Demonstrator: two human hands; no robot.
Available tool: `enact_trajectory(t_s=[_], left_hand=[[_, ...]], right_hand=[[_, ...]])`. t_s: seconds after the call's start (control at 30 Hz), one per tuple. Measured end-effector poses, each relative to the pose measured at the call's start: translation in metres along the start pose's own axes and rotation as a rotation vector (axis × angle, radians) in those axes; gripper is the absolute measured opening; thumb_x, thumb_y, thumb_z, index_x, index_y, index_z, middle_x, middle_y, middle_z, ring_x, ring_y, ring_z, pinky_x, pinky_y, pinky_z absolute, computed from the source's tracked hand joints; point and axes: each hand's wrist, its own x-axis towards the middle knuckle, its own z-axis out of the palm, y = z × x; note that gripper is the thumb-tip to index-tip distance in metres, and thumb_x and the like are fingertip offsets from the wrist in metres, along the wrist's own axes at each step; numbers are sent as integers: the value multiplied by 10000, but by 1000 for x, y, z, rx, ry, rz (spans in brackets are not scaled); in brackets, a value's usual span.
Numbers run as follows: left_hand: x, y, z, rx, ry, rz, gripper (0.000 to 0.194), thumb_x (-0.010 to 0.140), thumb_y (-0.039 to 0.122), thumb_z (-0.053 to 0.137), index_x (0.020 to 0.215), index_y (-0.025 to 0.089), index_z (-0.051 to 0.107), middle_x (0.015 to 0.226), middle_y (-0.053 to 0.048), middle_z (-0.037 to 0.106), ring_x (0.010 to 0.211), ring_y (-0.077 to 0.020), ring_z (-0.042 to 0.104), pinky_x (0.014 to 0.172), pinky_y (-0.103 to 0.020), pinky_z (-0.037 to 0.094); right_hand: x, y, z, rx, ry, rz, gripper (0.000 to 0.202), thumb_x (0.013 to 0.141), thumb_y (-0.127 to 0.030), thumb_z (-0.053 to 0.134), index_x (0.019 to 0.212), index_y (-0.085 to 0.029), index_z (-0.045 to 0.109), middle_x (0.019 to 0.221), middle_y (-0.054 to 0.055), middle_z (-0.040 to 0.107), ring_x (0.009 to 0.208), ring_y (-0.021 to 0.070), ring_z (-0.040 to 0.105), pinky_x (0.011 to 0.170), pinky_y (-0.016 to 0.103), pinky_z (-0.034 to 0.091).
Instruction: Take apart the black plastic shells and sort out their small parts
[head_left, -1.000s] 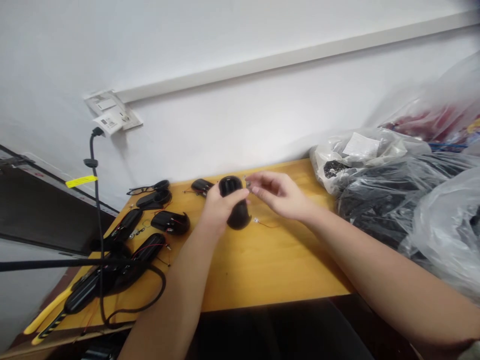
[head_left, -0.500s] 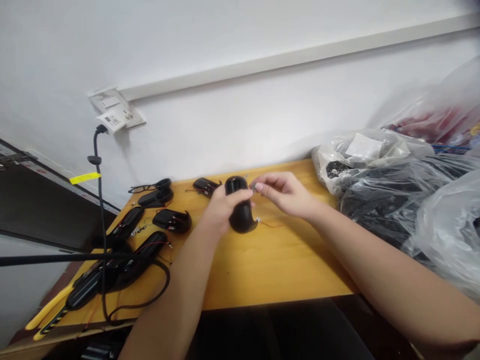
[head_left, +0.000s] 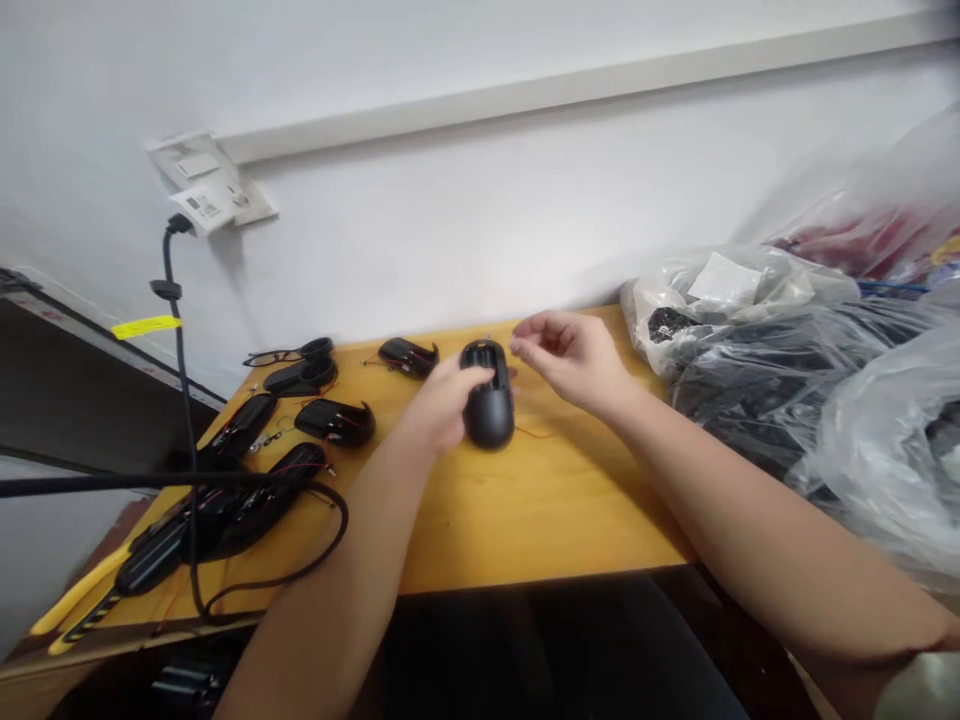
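Note:
My left hand [head_left: 442, 403] grips a black rounded plastic housing [head_left: 489, 420] above the middle of the table. Its thumb lies over a recessed compartment in the upper half, while the lower half is a smooth dome. From under the housing a thin red wire [head_left: 534, 433] runs out to the right. Just right of the housing's top end, my right hand [head_left: 574, 358] is closed in a pinch, apart from it. Whatever sits between that thumb and index finger is too small to name.
More black housings [head_left: 334, 422] with wires lie on the left of the wooden table [head_left: 480, 530]. Yellow-handled pliers [head_left: 82, 590] and a looped black cable [head_left: 184, 400] are at the far left. Plastic bags [head_left: 765, 370] stand on the right, with a wall behind.
The housing has turned in my left hand, so its compartment and dome now face me. My right hand has drawn slightly away from it, still pinched. The view has shifted a little.

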Motion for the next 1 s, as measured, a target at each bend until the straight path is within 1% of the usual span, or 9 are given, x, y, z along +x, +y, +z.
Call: enact_trajectory(t_s=[0.1, 0.17, 0.23, 0.33, 0.43, 0.5, 0.7, 0.87, 1.0], left_hand=[[1, -1, 1, -18, 4, -11, 270, 855, 45, 599, 1112, 114, 643, 953, -128, 767, 761, -227, 750, 732, -361, 594], [2, -3, 1, -23, -16, -11, 285, 828, 20, 591, 1093, 109, 646, 917, -119, 761, 745, -217, 740, 731, -348, 584], [3, -5, 1, -32, -54, -5, 295, 793, 1, 592, 1061, 112, 648, 884, -105, 754, 724, -208, 730, 745, -346, 582], [3, -8, 1, -33, -105, 6, 315, 766, -14, 587, 1045, 123, 642, 843, -86, 738, 707, -206, 722, 750, -344, 578], [2, -9, 3, -29, -94, 6, 344, 760, -30, 569, 1059, 130, 628, 825, -69, 719, 704, -208, 726, 739, -337, 575], [2, -10, 4, -27, -86, 10, 355, 760, -30, 566, 1067, 137, 625, 833, -64, 715, 709, -208, 727, 751, -347, 583], [1, -12, 6, -23, -89, 13, 384, 751, -20, 580, 1096, 140, 634, 858, -70, 714, 748, -208, 718, 791, -358, 587], [2, -13, 5, 6, -70, 22, 369, 741, -37, 578, 1060, 138, 644, 826, -37, 677, 728, -170, 671, 752, -313, 560], [4, -16, 3, 20, -65, 43, 377, 735, -31, 584, 1064, 139, 654, 880, -45, 689, 784, -173, 676, 787, -309, 558]], right_hand=[[-1, 4, 1, -114, -20, -46, 236, 932, -357, 695, 1012, -157, 789, 992, 102, 827, 850, 228, 759, 783, 359, 598], [-3, 5, 2, -157, -36, -81, 235, 955, -323, 661, 1064, -159, 789, 1048, 107, 829, 920, 244, 773, 841, 374, 613], [-5, 6, 2, -199, -43, -126, 248, 962, -293, 640, 1125, -162, 772, 1053, 108, 825, 931, 244, 774, 851, 375, 622], [-7, 7, 3, -262, -39, -176, 274, 962, -275, 636, 1195, -176, 740, 1027, 96, 818, 887, 230, 770, 839, 368, 627], [-8, 8, 3, -333, -42, -236, 196, 962, -265, 640, 1083, -194, 777, 1004, 86, 819, 877, 226, 767, 848, 364, 621], [-8, 8, 3, -372, -51, -279, 183, 972, -264, 631, 1013, -210, 801, 1004, 79, 820, 891, 226, 762, 853, 363, 614], [-7, 8, 6, -426, -41, -324, 178, 957, -231, 641, 973, -233, 818, 1018, 74, 798, 918, 228, 745, 841, 357, 597], [-5, 11, 5, -448, -65, -347, 182, 948, -203, 646, 969, -219, 827, 1009, 82, 791, 901, 222, 745, 839, 346, 593], [-5, 12, 5, -439, -66, -349, 177, 935, -202, 654, 963, -221, 828, 1013, 84, 786, 913, 228, 745, 864, 362, 593]])
